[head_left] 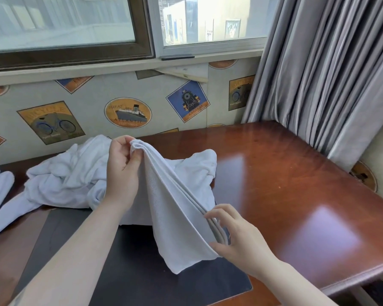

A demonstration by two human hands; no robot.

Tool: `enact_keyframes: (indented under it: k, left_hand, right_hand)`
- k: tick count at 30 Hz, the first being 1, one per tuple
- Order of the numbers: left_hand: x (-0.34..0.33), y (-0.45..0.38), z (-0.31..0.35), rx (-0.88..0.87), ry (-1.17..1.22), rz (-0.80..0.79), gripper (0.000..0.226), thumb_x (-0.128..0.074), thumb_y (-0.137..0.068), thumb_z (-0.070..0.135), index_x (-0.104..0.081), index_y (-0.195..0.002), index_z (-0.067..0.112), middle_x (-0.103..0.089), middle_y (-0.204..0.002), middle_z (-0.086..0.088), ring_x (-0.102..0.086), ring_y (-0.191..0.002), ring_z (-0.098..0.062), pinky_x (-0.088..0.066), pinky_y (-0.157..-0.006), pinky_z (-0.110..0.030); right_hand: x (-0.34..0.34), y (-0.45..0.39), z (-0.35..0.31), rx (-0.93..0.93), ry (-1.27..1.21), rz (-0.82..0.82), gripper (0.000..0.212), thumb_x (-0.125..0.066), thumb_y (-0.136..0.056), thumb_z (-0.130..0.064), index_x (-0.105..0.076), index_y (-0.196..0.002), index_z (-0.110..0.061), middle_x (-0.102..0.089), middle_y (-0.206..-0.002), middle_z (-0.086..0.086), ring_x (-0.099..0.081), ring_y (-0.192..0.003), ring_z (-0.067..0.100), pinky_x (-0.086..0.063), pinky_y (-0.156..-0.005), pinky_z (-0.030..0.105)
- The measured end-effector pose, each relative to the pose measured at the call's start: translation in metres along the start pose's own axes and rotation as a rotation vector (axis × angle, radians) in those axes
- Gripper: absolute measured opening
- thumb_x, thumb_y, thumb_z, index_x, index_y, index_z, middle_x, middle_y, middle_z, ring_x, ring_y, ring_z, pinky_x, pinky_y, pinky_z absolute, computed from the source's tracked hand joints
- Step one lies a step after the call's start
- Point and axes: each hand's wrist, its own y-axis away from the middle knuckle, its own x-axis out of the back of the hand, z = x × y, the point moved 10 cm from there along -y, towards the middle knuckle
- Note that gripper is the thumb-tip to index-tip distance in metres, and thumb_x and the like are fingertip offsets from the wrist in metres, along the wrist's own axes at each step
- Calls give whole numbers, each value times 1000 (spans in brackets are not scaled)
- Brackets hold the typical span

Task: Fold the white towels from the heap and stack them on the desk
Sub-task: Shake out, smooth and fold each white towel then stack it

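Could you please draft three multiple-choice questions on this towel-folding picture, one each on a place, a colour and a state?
1. Where does the heap of white towels lie?
A. On the desk by the wallpapered wall
B. On the windowsill
C. On the floor

2. What colour is the mat under the held towel?
A. Red
B. Dark, near black
C. Yellow

3. How is the held towel being kept?
A. Lying flat, untouched
B. Gripped by one hand only
C. Held up, pinched by both hands

Answers: 1 A, the heap rests on the desk below the window. 2 B, the mat is dark. 3 C, the left hand pinches its top and the right hand pinches its lower edges.
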Motion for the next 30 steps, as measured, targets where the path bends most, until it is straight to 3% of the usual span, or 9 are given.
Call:
enact_keyframes:
  k: [3, 7, 11, 14, 17, 19, 22, 25, 30]
  left_hand:
    - [2, 0, 1, -9, 10, 12, 17, -51, -95, 16, -50, -102, 32, -62, -92, 21, -59, -91, 0, -46, -81, -15]
    - [3, 0, 1, -13, 3, 19, 14, -52, -93, 21, -50, -102, 33, -62, -93, 20, -59, -91, 0, -46, -81, -15]
    - [11, -5, -6, -6, -7, 74, 17, -51, -96, 17, -50, -101, 32, -62, -96, 14, -60, -92, 0, -47, -83, -15]
    - [23, -15, -12, 20, -5, 165, 22, -49, -98, 8, -48, -100, 30, -61, -96, 10, -59, -89, 3, -46, -84, -16]
    - [38, -30, -13, 43, -25, 215, 26, -47, -99, 3, -46, -98, 30, -59, -95, 11, -57, -85, 8, -44, -85, -15]
    - [48, -44, -8, 48, -53, 188, 27, -47, -99, 3, -47, -98, 30, -59, -93, 13, -57, -84, 10, -43, -82, -13]
    - [64, -74, 5, 51, -96, 74, 25, -48, -100, 6, -50, -98, 31, -64, -87, 18, -58, -82, 8, -44, -78, -13]
    - [74, -101, 15, 89, -121, -53, 23, -48, -101, 9, -53, -98, 31, -64, -84, 18, -57, -81, -1, -44, -75, -23]
    - [74, -144, 52, 56, -54, -50, 21, -45, -102, 8, -51, -96, 27, -64, -80, 16, -58, -69, 5, -48, -59, -11]
  right_hand:
    - [0, 2, 3, -40, 25, 14, 32, -56, -72, -48, -48, -102, -40, -38, -120, -33, -55, -79, 13, -48, -64, 24]
    - [-7, 4, 10, -51, 39, -44, 29, -47, -78, -59, -54, -93, -34, -41, -117, -32, -52, -80, 5, -45, -65, 20]
    - [-21, 12, 10, -14, 89, -235, 57, -25, -89, -72, -53, -83, -22, -44, -99, -10, -46, -91, 6, -48, -77, 33]
    - [-9, 14, 4, 46, 120, -213, 60, -31, -83, -83, -47, -85, -26, -42, -91, -9, -44, -85, 7, -44, -73, 29]
    - [22, 4, -17, 173, 237, -62, 44, -50, -83, -70, -44, -83, -26, -42, -85, -13, -45, -76, 9, -42, -62, 28]
    - [50, -11, -29, 233, 297, 17, 34, -50, -87, -60, -44, -83, -27, -43, -84, -15, -47, -72, 10, -40, -58, 27]
    - [88, -39, -40, 285, 390, -32, 32, -45, -93, -58, -30, -89, -30, -34, -90, -15, -50, -73, 16, -38, -61, 33]
    - [121, -64, -52, 249, 437, -98, 38, -47, -95, -54, -16, -86, -34, -26, -91, -16, -51, -75, 23, -38, -65, 37]
    - [186, -105, -83, 179, 216, -70, 34, -61, -93, -37, -31, -92, -21, -51, -87, -10, -55, -79, 23, -47, -75, 44]
